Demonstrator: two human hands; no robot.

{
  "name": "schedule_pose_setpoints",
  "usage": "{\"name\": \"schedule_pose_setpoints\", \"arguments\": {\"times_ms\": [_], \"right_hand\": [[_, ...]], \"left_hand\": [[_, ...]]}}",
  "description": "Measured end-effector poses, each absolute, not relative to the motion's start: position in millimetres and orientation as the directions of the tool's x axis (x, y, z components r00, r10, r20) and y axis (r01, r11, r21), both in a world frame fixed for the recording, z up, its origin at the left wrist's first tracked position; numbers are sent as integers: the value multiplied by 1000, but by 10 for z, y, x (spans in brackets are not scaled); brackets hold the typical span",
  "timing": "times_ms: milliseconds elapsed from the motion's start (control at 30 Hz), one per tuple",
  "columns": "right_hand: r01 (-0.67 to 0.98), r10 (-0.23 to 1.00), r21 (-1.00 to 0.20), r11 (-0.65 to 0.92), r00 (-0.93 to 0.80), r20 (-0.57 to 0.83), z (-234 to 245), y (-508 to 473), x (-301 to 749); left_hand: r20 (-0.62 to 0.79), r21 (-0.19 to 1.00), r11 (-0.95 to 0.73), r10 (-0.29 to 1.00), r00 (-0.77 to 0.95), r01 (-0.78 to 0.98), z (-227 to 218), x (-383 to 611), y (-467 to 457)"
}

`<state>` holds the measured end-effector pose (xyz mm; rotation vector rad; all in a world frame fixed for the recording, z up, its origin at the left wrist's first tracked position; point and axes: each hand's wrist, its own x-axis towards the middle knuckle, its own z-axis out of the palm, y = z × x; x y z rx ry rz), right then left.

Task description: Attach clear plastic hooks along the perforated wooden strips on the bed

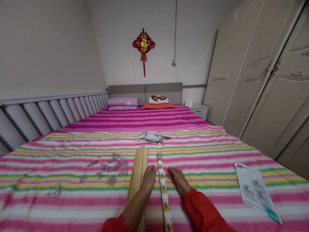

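Two bare hands work low over the bedspread, each coming out of a red sleeve (202, 209). The left hand (147, 180) sits against the right edge of a long perforated wooden strip (137, 174), its fingers (151, 170) lying together; whether they grip the strip is hard to tell from here. The right hand (177, 181) rests on the bedspread, its fingers (170, 173) loosely together and not closed on anything, just beside a narrow wooden hook rail (163, 190) with white hooks along it. Rail and strip lie between the hands, nearly parallel, on a pink, yellow and green striped bedspread (205, 167). Off to the right lies a printed leaflet (256, 190) with a teal corner. To the left, small translucent pieces (108, 167) are scattered, too blurred to name, with a thin wire loop (53, 192) nearer the edge. Farther up the bed sits a small heap of plastic packets (152, 137). Beyond it are folded pink bedding (123, 103) and an orange cushion (158, 105) beneath a grey headboard (145, 91), with a red Chinese knot ornament (143, 45) on the wall above and a tall cream wardrobe (265, 74) along the right.
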<state>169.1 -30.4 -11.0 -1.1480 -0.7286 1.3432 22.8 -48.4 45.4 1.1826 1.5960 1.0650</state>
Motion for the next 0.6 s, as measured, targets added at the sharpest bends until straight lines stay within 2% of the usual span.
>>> {"name": "schedule_pose_setpoints", "arguments": {"times_ms": [167, 267, 467, 600], "right_hand": [[-380, 959, -916, -127, 188, -211, -103, -969, 1773], [-381, 955, -918, -114, 213, -207, -120, -1368, 1781], [-176, 943, -983, -48, 316, -102, -351, -2136, 1711], [-275, 945, -954, -119, 263, -194, -591, -2521, 1548]], "left_hand": [[-72, 996, 78, 990, -123, 47, 293, 125, -1297], [-26, 999, 30, 990, -135, 27, 150, 86, -1715], [258, 937, -212, 955, -143, 278, -205, 34, -2286], [410, 853, -323, 901, -141, 410, -479, 9, -2485]]}}
